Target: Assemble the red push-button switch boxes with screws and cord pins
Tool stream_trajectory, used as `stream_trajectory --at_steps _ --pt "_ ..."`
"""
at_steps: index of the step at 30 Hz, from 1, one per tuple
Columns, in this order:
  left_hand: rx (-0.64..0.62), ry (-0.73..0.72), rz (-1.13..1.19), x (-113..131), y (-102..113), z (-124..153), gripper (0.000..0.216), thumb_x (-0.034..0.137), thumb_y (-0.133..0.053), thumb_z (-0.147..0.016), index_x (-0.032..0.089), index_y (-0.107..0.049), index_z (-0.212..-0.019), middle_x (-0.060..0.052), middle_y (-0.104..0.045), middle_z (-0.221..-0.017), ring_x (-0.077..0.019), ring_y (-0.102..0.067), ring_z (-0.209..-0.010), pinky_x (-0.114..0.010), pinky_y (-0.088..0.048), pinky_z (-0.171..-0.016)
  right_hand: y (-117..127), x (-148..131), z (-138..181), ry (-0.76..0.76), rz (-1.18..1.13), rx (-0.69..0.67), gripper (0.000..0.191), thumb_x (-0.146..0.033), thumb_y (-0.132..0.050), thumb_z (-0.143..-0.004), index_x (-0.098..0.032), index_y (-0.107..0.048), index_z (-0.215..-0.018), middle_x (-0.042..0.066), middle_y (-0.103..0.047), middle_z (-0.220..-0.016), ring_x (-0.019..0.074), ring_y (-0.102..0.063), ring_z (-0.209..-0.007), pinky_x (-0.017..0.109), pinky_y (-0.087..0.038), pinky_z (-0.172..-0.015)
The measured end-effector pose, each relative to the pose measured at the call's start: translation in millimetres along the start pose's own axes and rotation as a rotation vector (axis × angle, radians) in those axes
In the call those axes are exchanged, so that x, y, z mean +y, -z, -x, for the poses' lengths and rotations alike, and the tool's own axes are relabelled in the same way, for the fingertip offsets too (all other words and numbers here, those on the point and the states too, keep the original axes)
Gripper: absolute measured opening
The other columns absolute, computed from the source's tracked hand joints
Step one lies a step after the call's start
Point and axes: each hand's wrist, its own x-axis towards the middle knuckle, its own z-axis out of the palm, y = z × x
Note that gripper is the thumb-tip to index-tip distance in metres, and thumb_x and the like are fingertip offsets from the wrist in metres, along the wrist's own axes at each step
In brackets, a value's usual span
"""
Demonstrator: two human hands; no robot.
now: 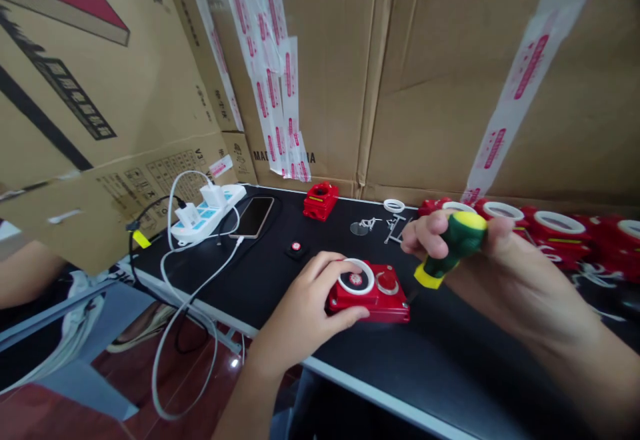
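Left hand (310, 303) wrapped over the left end of a red button box (375, 300), pinning it flat near the front edge of the desk (450, 367), long axis of the box along that edge. Right hand (493, 260) closed around a green-and-yellow screwdriver (453, 247), just right of and above the box, handle tilted, lower end slanting down-left toward the box's right end. Tip too blurred to place.

Soft, even light right now, with no hard shadows on the black surface (280, 273). One glint on the red floor (234, 363) (a mere pinprick). The cardboard walls (425, 93) bow at the edges, and the right hand (500, 267) is smeared by blur.
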Motion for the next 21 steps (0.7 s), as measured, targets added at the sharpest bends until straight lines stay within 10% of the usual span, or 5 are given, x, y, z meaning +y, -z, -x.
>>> stream_trajectory --at_steps 6,12,21 --pt "-0.020 -0.011 0.015 2 3 0 0.043 0.032 -0.083 -0.097 0.031 -0.068 -0.137 -0.008 -0.062 -0.148 -0.0290 -0.062 -0.141 -0.044 -0.049 -0.123 -7 4 0 0.049 -0.032 0.100 0.026 -0.055 -0.086 -0.091 -0.033 -0.084 -0.106 0.004 -0.069 -0.096 0.0223 -0.068 -0.106 0.028 -0.061 -0.094" --pt "-0.006 -0.032 -0.004 -2 1 1 0.041 0.032 -0.080 -0.100 0.030 -0.066 -0.138 -0.009 -0.061 -0.149 -0.0286 -0.062 -0.141 -0.044 -0.049 -0.122 -14 3 -1 -0.059 -0.137 -0.077 0.056 -0.074 -0.053 -0.106 -0.026 -0.084 -0.107 0.003 -0.064 -0.076 0.0208 -0.064 -0.075 0.037 -0.061 -0.080" --pt "-0.009 -0.052 -0.064 -8 -2 0 0.041 0.034 -0.078 -0.101 0.034 -0.065 -0.141 -0.006 -0.061 -0.150 -0.0267 -0.061 -0.142 -0.043 -0.048 -0.123 -10 9 2 -0.017 -0.061 -0.006 0.050 -0.072 -0.070 -0.098 -0.024 -0.083 -0.105 0.005 -0.071 -0.088 0.0221 -0.066 -0.084 0.037 -0.061 -0.081"
